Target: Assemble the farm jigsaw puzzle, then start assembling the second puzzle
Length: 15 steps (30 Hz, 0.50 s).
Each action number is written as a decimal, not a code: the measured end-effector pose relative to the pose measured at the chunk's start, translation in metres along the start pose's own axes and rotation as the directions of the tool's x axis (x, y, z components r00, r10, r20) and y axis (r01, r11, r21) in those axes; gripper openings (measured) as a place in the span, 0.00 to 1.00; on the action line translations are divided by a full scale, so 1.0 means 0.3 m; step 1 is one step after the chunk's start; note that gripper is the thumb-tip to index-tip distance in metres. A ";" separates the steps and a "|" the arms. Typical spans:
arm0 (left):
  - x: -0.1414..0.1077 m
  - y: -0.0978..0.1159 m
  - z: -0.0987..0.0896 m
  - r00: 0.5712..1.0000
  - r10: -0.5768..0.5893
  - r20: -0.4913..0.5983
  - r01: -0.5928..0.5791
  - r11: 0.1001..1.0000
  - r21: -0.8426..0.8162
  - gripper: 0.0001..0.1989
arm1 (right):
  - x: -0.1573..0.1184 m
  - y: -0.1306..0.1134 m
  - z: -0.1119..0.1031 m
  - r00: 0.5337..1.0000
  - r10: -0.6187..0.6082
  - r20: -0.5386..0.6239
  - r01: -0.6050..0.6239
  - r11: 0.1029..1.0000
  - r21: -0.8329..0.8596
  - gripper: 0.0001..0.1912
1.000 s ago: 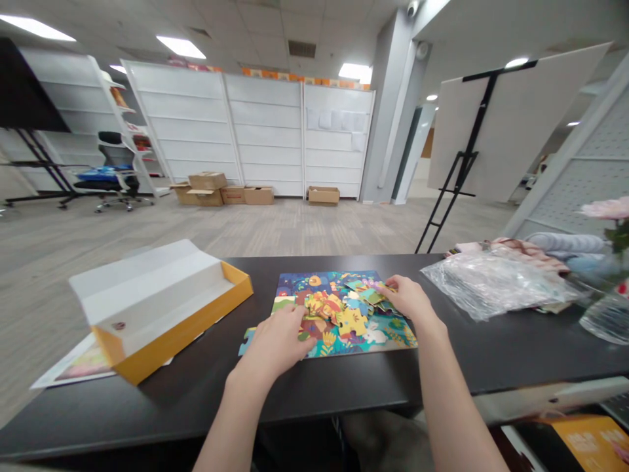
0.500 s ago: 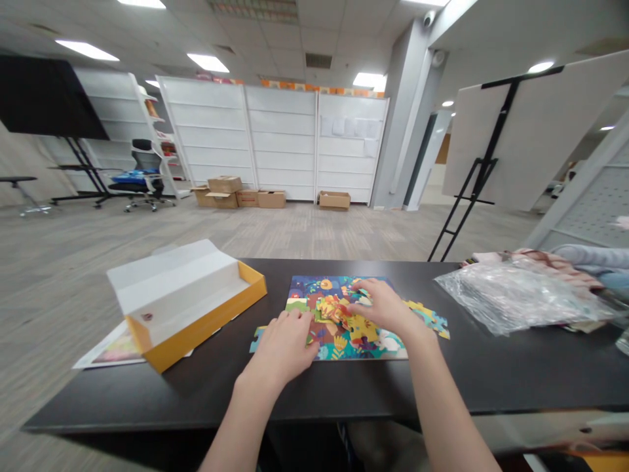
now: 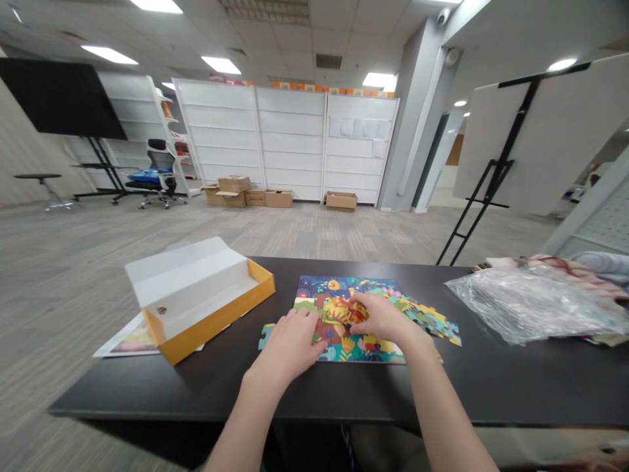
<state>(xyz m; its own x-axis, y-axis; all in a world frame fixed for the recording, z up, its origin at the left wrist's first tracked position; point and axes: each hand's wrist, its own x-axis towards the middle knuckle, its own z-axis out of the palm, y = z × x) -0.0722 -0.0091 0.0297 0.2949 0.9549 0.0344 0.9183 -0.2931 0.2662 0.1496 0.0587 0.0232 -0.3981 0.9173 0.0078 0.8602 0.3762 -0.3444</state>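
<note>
A colourful jigsaw puzzle board (image 3: 334, 288) lies on the black table (image 3: 344, 393), with a heap of loose pieces (image 3: 341, 311) on its middle. My right hand (image 3: 381, 319) sits on that heap, fingers curled around red and yellow pieces. A row of loose pieces (image 3: 432, 319) runs off the board's right side. My left hand (image 3: 291, 345) rests flat on the board's lower left, fingers apart and nothing held. Just left of it, a blue piece (image 3: 266, 336) sticks out past the board's edge.
Left of the board stands an open cardboard puzzle box (image 3: 196, 301) with a yellow rim, on a printed sheet (image 3: 128, 341). A crumpled clear plastic bag (image 3: 531, 306) and folded cloth (image 3: 555, 263) lie to the right. The table's front edge runs below my hands.
The whole view has drifted, shifting the table and box rightward. My right hand has stayed over the heap, which looks lower and more spread out. Pieces now trail right of the board.
</note>
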 end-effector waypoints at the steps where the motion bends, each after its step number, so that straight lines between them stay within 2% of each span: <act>1: 0.000 0.001 -0.001 1.000 -0.002 0.000 0.002 1.000 -0.003 0.18 | -0.003 0.004 -0.003 1.000 0.000 0.010 0.000 1.000 0.006 0.32; 7: 0.000 -0.008 -0.008 1.000 -0.002 -0.001 0.002 0.999 -0.048 0.19 | -0.022 0.004 -0.018 0.997 0.040 0.058 -0.042 0.999 0.029 0.29; 12: -0.013 -0.063 -0.023 1.000 0.026 0.008 -0.025 0.983 -0.181 0.21 | -0.029 0.000 -0.030 0.992 0.101 0.078 -0.104 0.994 0.039 0.32; 15: -0.031 -0.103 -0.035 1.000 -0.018 0.009 0.019 0.985 -0.169 0.24 | -0.039 -0.007 -0.036 0.987 0.127 0.100 -0.132 0.990 0.049 0.32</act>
<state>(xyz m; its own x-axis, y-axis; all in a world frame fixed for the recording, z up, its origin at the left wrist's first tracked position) -0.1060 -0.0085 0.0314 0.2809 0.9595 0.0205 0.8658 -0.2626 0.4259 0.1557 0.0486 0.0341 -0.3155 0.9400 -0.1300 0.8886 0.2445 -0.3881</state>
